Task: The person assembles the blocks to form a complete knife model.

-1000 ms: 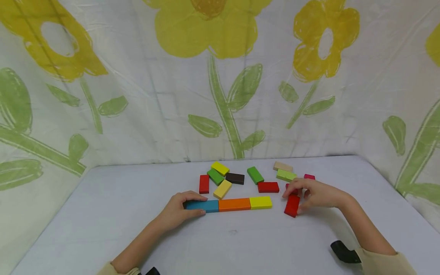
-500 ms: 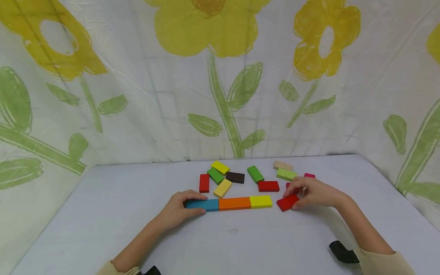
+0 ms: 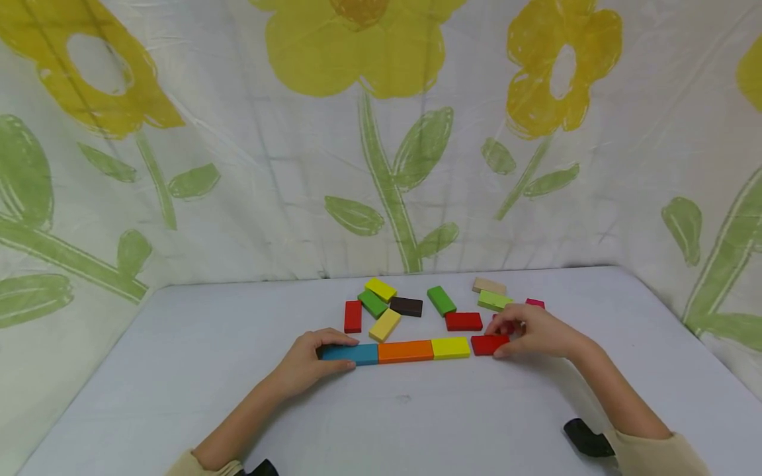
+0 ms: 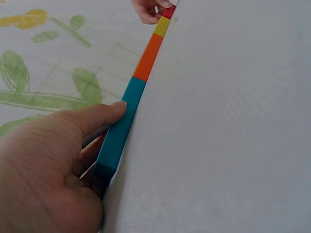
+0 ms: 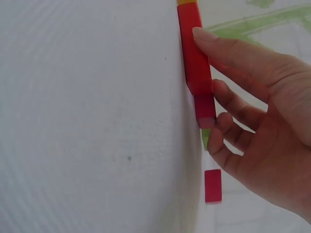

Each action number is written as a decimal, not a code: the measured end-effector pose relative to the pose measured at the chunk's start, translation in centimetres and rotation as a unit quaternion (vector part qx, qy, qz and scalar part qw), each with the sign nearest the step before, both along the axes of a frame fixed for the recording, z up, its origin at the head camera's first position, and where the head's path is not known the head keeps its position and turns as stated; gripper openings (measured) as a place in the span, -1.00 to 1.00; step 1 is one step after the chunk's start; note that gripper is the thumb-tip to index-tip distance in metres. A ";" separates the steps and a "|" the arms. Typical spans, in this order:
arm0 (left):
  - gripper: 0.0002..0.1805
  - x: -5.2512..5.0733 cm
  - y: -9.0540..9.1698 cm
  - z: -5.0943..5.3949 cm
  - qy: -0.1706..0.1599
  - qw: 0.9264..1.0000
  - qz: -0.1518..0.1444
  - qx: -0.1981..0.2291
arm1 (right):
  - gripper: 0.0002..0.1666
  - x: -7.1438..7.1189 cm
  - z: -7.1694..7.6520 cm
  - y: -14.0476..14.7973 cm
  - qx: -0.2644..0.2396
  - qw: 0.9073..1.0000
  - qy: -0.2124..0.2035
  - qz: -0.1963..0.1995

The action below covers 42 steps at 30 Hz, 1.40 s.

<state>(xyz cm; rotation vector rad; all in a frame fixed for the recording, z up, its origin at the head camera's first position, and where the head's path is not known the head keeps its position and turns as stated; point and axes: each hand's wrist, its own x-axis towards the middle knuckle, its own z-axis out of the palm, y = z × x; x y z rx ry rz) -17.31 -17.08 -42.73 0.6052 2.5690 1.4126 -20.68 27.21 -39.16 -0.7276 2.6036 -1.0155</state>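
Note:
A blue block (image 3: 357,355), an orange block (image 3: 406,352) and a yellow block (image 3: 450,348) lie end to end in a row. My left hand (image 3: 315,360) holds the blue block's left end between thumb and fingers; in the left wrist view the thumb lies along the blue block (image 4: 119,131). At the row's right end, my right hand (image 3: 538,330) pinches a red block (image 3: 488,344), lined up with the yellow one, a slim gap between them in the head view. In the right wrist view the thumb rests on the red block (image 5: 194,53), with a magenta block (image 5: 205,109) beyond it.
Behind the row lie a red block (image 3: 352,317), a dark block (image 3: 406,306), a green block (image 3: 441,301), another red block (image 3: 464,321), a pale yellow block (image 3: 384,324) and several others. A flowered cloth (image 3: 268,198) hangs at the table's back edge.
My right hand has moved slightly left, turning the red block from slanted to in line with the row and bringing it close to the yellow block. My left hand has stayed in place.

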 end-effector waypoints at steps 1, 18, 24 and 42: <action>-0.65 0.0 0.0 0.0 0.000 1.000 0.000 0.000 | -0.68 0.0 0.0 -0.1 -0.001 1.000 0.003 0.001; -0.65 0.1 0.2 0.2 -0.004 1.000 0.000 0.002 | -0.65 0.4 0.3 -1.1 -0.011 1.000 0.004 -0.007; -0.65 0.1 0.1 0.2 -0.004 1.000 0.000 0.002 | -0.66 0.3 0.1 -0.9 -0.008 1.000 0.010 -0.003; -0.65 0.1 0.1 0.2 -0.005 1.000 0.002 -0.004 | -0.65 0.3 0.1 -1.2 -0.004 1.000 0.008 -0.005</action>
